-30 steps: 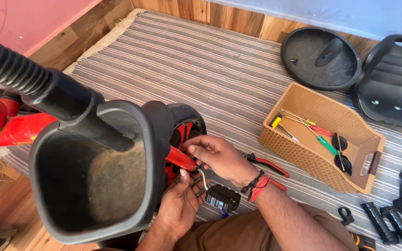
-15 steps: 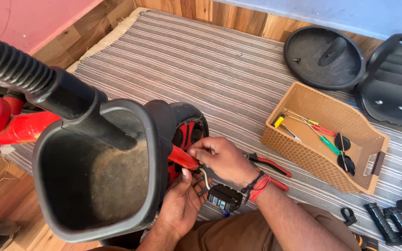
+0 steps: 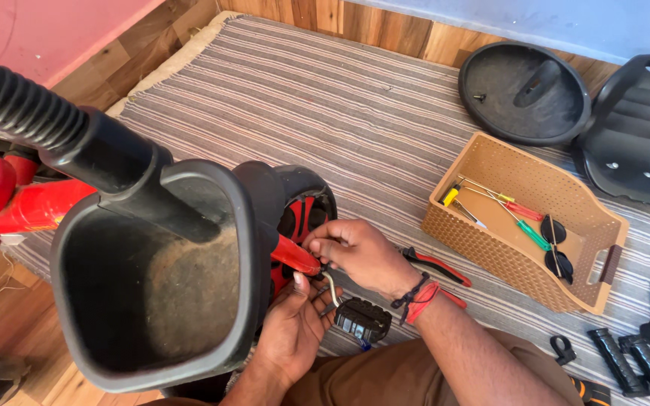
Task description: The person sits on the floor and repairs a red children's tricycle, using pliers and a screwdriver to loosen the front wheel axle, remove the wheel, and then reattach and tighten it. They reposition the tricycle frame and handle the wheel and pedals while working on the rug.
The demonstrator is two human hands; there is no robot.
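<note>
Rug [image 3: 325, 98] striped, on wood floor (pink wall beside) | hands: left [image 3: 291, 331] and right [image 3: 359, 252] pinching wire [image 3: 330, 284]

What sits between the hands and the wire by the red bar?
Nothing visible. The right hand pinches the wire beside the red bar, and the left hand touches it from below. The black basket stands left of them.

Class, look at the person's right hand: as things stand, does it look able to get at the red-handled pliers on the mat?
Probably yes. The red-handled pliers lie on the striped mat just beside the right hand, with nothing between them. But that hand is busy pinching a small wire at the red tricycle frame, so it must let go first.
</note>
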